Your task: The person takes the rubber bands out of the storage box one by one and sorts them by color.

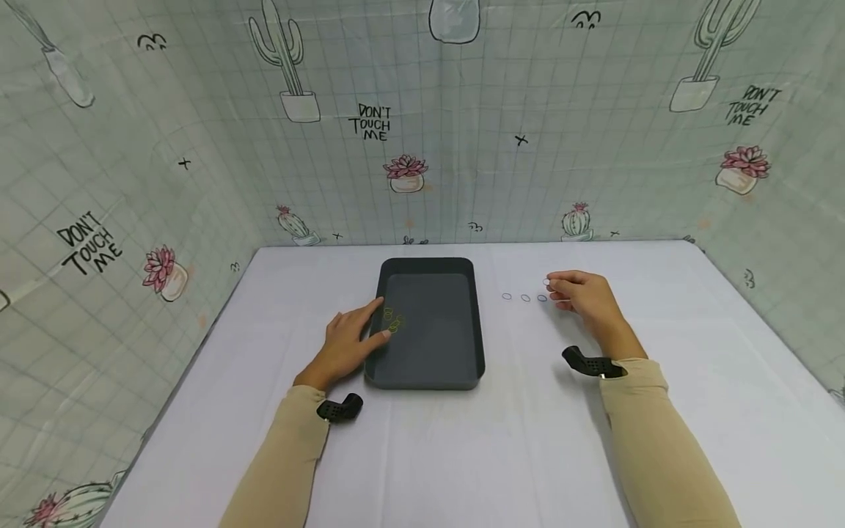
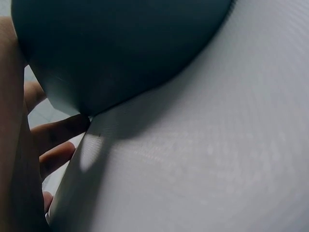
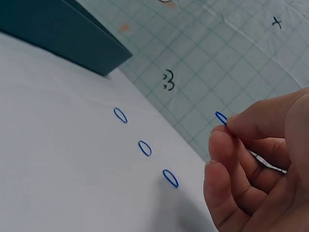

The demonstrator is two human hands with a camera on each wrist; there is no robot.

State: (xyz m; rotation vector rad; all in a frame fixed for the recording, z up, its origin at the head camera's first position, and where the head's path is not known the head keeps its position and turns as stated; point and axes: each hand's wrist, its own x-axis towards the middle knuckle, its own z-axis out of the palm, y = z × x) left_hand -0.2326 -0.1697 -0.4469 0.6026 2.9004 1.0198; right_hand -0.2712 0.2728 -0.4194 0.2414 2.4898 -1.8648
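Note:
A dark grey rectangular tray (image 1: 436, 345) lies on the white table. My left hand (image 1: 343, 345) holds its left wall, thumb reaching over the rim to the inside; in the left wrist view, fingers (image 2: 63, 133) touch the outer side near the bottom edge. Several thin yellow rings (image 1: 394, 324) lie in the tray near that thumb. Right of the tray, my right hand (image 1: 587, 301) pinches a thin blue ring (image 3: 220, 117) between thumb and fingertips, above the table. Three similar blue rings, a left one (image 3: 120, 115), a middle one (image 3: 145, 148) and a right one (image 3: 170, 178), lie in a row.
The table (image 1: 528, 440) has a white cover and ends at a patterned cloth backdrop (image 1: 462, 198) behind and at the sides. Each wrist wears a black strap-on device, one on the left (image 1: 340, 408) and one on the right (image 1: 590, 363).

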